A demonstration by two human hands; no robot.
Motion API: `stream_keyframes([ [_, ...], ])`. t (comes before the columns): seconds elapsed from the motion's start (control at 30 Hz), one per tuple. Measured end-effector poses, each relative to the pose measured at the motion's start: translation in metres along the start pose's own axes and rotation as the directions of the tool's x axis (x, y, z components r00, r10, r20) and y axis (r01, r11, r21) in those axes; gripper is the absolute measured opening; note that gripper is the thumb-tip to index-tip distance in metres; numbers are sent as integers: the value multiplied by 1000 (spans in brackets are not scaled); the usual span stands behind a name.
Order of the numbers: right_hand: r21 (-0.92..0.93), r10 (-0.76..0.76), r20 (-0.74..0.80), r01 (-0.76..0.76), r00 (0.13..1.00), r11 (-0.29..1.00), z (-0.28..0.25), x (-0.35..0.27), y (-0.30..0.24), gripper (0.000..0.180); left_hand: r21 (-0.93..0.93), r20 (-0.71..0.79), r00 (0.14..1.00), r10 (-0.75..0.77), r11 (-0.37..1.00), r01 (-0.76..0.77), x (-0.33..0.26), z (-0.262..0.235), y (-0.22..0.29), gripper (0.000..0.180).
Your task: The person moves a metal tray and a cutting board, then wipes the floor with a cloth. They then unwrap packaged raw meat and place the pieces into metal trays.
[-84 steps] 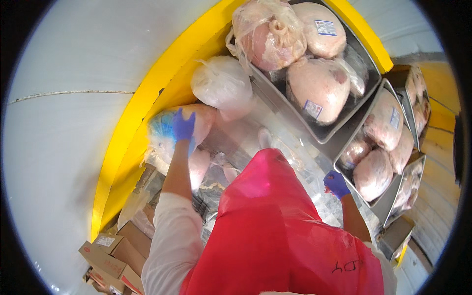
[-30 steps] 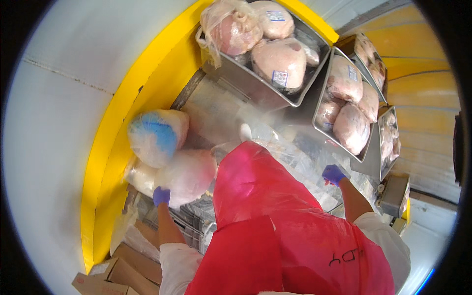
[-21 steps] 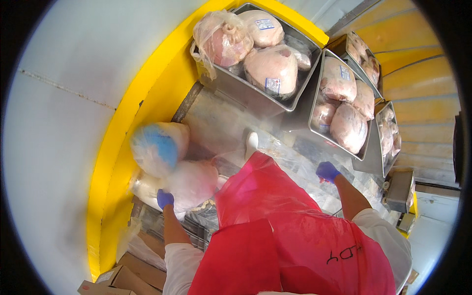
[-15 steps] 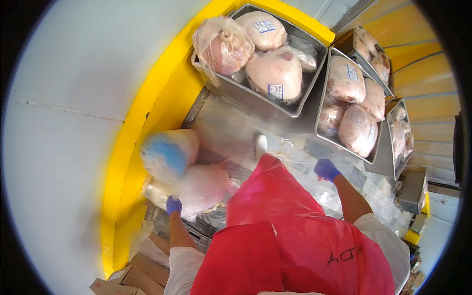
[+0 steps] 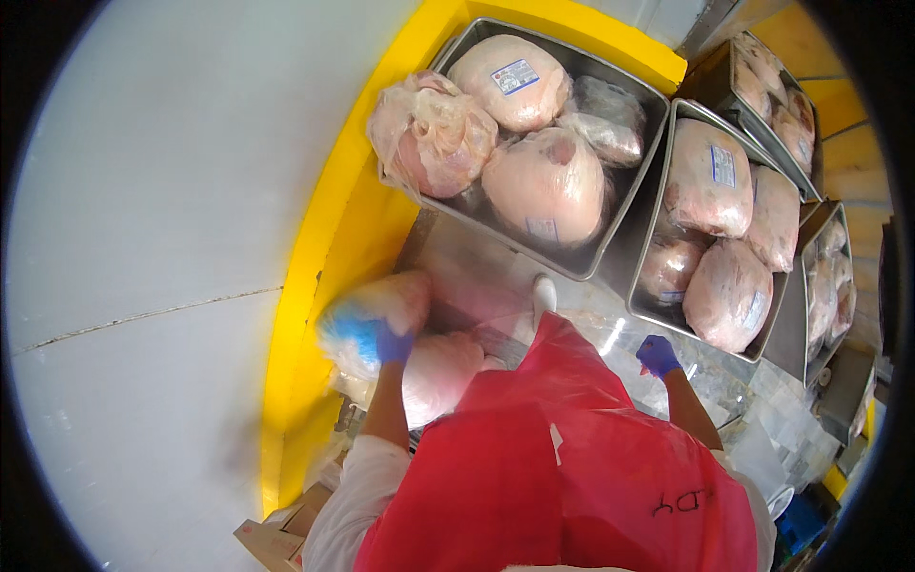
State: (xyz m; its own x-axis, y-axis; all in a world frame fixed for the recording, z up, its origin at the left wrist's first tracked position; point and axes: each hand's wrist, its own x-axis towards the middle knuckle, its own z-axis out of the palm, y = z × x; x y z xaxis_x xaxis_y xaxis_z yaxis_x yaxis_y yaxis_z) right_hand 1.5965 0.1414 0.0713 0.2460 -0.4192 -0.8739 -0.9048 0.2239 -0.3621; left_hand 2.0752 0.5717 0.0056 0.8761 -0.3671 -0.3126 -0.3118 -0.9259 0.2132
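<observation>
Head view: at eight o'clock our left hand overlaps the blue-patched plastic bag of meat; its hold we cannot tell. Our right hand, at four o'clock, is curled narrow. Spreading both palms beneath that slick-looking bag should steady it best.

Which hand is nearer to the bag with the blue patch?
Left. The left hand is at the blue-patched bag; the right hand is apart, well to its right.
</observation>
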Motion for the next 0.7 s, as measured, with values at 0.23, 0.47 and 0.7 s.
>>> stream_keyframes([
  [0.23,167,-38,-98,54,994,984,-17,-3,-38,14,28,-311,867,388,916,-400,166,-115,317,105],
  [0.47,353,-10,-234,94,972,931,-19,-30,-41,9,325,-56,907,417,867,-379,270,-149,402,111],
  [0.7,413,150,-332,0,931,911,5,-42,-72,7,119,-340,787,514,854,-506,372,-136,378,49],
])
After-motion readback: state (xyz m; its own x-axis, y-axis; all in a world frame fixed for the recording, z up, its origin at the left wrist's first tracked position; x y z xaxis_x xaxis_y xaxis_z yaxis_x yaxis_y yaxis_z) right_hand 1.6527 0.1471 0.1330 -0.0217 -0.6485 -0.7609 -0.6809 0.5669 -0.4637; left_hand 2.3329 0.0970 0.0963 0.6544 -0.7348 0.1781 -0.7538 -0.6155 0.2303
